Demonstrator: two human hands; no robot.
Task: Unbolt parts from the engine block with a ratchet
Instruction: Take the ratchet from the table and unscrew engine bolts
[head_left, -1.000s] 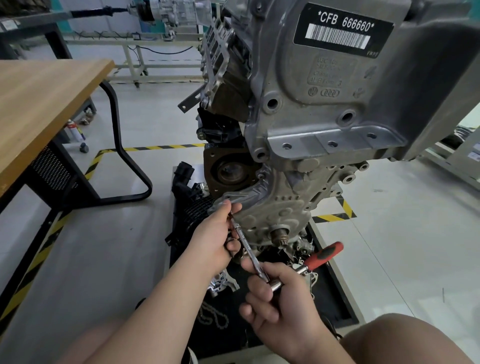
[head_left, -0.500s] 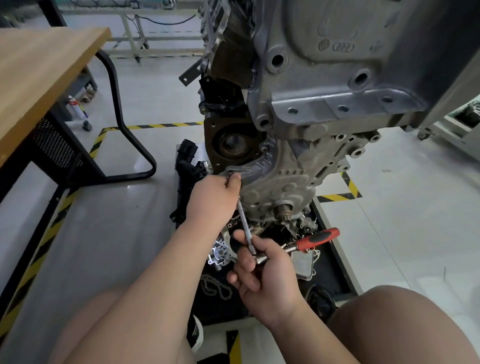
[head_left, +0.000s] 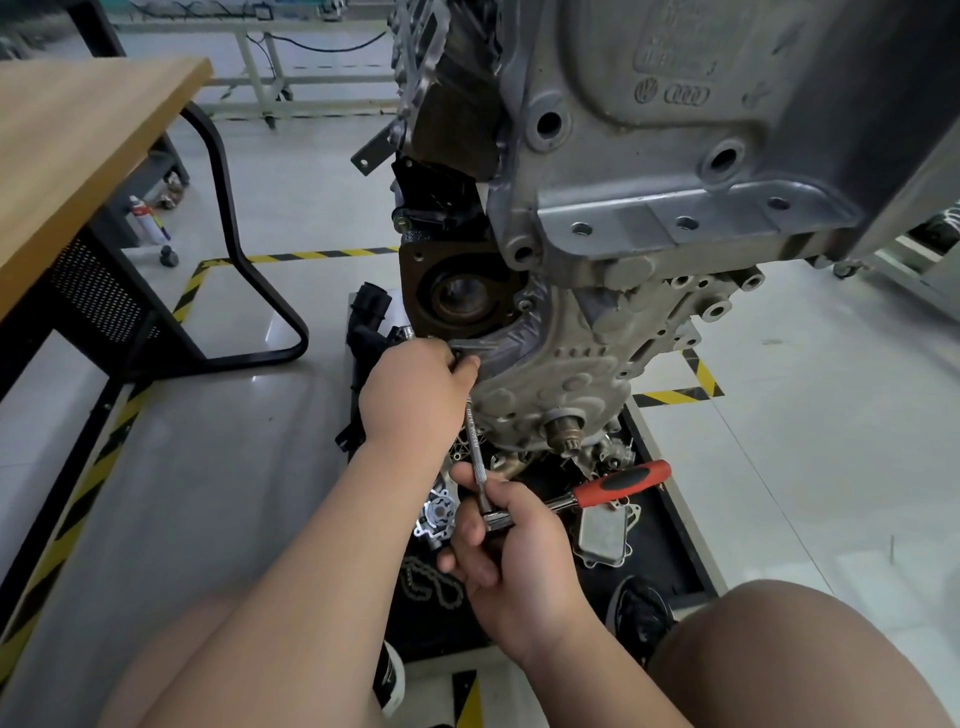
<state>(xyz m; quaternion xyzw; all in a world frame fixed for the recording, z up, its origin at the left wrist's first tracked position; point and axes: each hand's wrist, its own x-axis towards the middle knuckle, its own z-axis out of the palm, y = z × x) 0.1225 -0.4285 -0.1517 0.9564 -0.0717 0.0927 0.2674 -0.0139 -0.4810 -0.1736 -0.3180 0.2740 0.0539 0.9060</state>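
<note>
- Firstly, the wooden table (head_left: 78, 156) stands off to your left, well apart from the work, and none of the task's things rest on it.
- Your left hand (head_left: 415, 395) is up at the lower left edge of the engine block (head_left: 649, 156), against the left rim of the cover plate (head_left: 545, 364). Its fingers are curled and pinch the top end of the extension bar (head_left: 475, 447). The socket and the bolt are hidden under that hand, so I cannot tell how well they are seated.
- The extension bar runs from the left hand down and slightly right, towards you. Its long axis points up into the block's face, and that is the line any turn must pivot about.
- Your right hand (head_left: 514, 561) sits lower and nearer you. Its fingers are wrapped round the head of the ratchet (head_left: 613, 486), where the bar plugs in.
- The ratchet's red handle sticks out to the right and a little upward. Neither hand touches it, and it hangs over the black tray (head_left: 665, 561) on the floor, where loose parts lie.
- Your right hand is the nearer one to that handle, so it would likely slide out along it to swing while the left steadies the top.
- The shaft stub (head_left: 563, 431) at the block's bottom edge is near the handle, so the room for a swing looks tight.
</note>
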